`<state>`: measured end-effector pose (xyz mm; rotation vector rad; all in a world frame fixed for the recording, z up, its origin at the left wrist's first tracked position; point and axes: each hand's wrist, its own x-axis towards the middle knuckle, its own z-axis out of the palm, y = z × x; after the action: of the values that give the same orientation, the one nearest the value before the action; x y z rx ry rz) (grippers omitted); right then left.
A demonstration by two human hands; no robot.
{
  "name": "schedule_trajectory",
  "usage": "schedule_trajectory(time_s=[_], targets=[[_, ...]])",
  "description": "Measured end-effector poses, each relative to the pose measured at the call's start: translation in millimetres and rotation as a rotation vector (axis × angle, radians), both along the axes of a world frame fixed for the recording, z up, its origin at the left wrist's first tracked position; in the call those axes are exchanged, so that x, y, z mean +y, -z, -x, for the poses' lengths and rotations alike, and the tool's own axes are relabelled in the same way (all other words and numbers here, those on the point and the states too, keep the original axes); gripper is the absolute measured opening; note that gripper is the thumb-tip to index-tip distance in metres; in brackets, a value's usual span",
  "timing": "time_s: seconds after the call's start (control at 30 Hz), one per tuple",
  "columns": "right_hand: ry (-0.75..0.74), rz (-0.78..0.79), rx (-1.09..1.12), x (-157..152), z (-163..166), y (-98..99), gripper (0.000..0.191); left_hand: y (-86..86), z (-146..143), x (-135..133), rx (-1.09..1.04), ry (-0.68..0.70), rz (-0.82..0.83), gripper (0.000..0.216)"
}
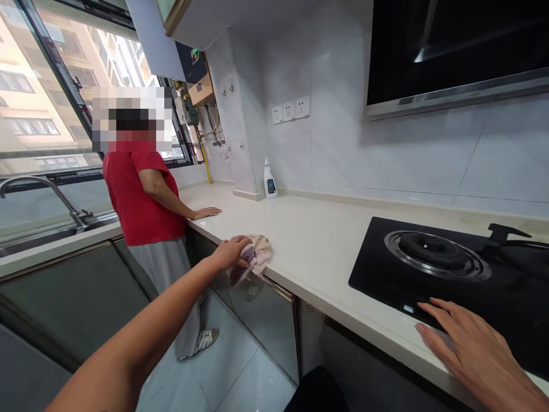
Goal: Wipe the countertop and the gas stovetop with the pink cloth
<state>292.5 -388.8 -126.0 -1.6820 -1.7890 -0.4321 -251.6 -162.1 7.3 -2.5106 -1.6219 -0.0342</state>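
Note:
My left hand (231, 253) reaches out along the front edge of the pale countertop (317, 240) and is closed on a pinkish cloth (256, 256) that lies partly over that edge. Flat on the front of the black gas hob (429, 274) rests my right hand (467, 346), fingers stretched out and holding nothing. The hob's round burner (437, 253) sits just beyond that hand.
Another person in a red shirt (139, 200) stands at the counter's corner with a hand (208, 213) flat on it. A white spray bottle (270, 180) stands by the wall. A sink tap (47, 191) is at left, a range hood (454, 51) above the hob.

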Motion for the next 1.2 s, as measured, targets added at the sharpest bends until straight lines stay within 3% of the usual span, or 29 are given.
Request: schedule_trajectory(time_s=[0.17, 0.37, 0.57, 0.77, 1.03, 1.2], targets=[[0.037, 0.052, 0.007, -5.1, 10.6, -10.8, 0.065, -6.3, -5.9, 9.4, 0.097, -0.094, -0.015, 0.098], [0.066, 0.012, 0.027, -4.0, 22.1, -17.1, 0.073, 3.9, -48.5, -26.8, 0.161, -0.038, -0.064, 0.094], [0.059, 0.013, 0.026, -4.2, 25.8, -20.4, 0.067, 7.6, -131.6, -82.3, 0.182, 0.208, -0.121, 0.085], [0.007, 0.037, 0.128, -11.4, 29.6, -30.5, 0.066, 19.6, -224.2, -137.8, 0.103, 0.504, -0.189, 0.099], [-0.099, 0.105, 0.573, -21.9, 22.3, -54.1, 0.062, 50.6, -330.2, -201.3, -0.061, 0.764, -0.347, 0.098], [-0.084, 0.126, 0.801, -24.3, 16.5, -60.0, 0.059, 62.0, -361.0, -218.9, -0.265, 0.785, -0.362, 0.103]])
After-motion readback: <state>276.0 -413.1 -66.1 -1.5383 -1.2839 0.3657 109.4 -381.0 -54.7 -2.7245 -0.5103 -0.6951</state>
